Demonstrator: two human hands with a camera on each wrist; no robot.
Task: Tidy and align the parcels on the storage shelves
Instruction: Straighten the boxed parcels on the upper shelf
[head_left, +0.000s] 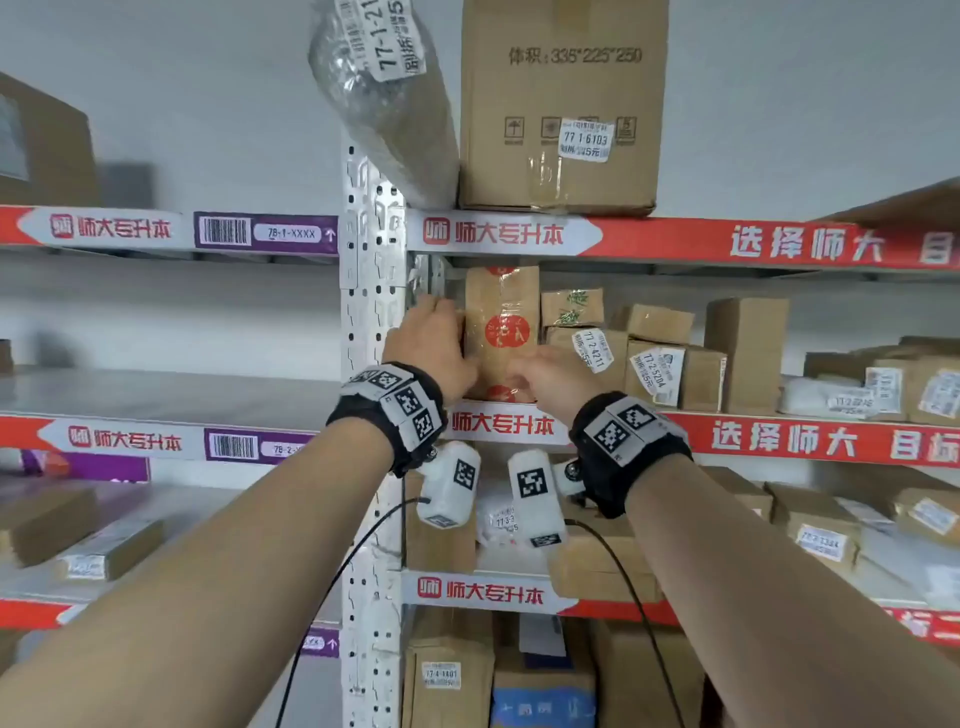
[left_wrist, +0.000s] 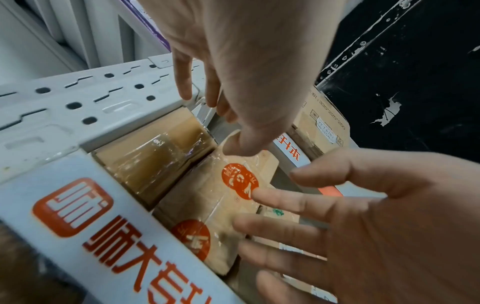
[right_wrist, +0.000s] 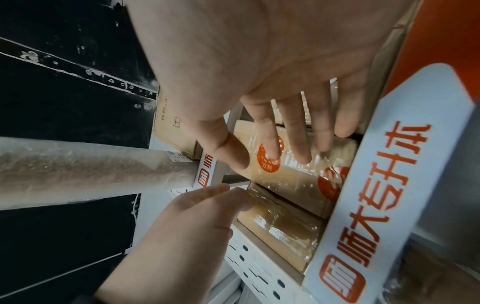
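Note:
A tall brown parcel (head_left: 501, 332) with red round marks stands upright at the left end of the second shelf (head_left: 753, 441). My left hand (head_left: 428, 340) is at its left side by the post, fingers fairly straight. In the left wrist view the thumb (left_wrist: 235, 145) touches the parcel (left_wrist: 215, 205). A shorter tape-wrapped brown parcel (left_wrist: 155, 154) sits between it and the post. My right hand (head_left: 550, 366) lies flat on the parcel's front; its straight fingers (right_wrist: 298, 133) press the taped face (right_wrist: 293, 176). Neither hand wraps around anything.
The perforated grey post (head_left: 371, 312) is right beside my left hand. Small labelled boxes (head_left: 654, 364) crowd the shelf to the right. Above stand a big carton (head_left: 561, 104) and a bubble-wrapped roll (head_left: 379, 93). Lower shelves hold more parcels (head_left: 597, 571).

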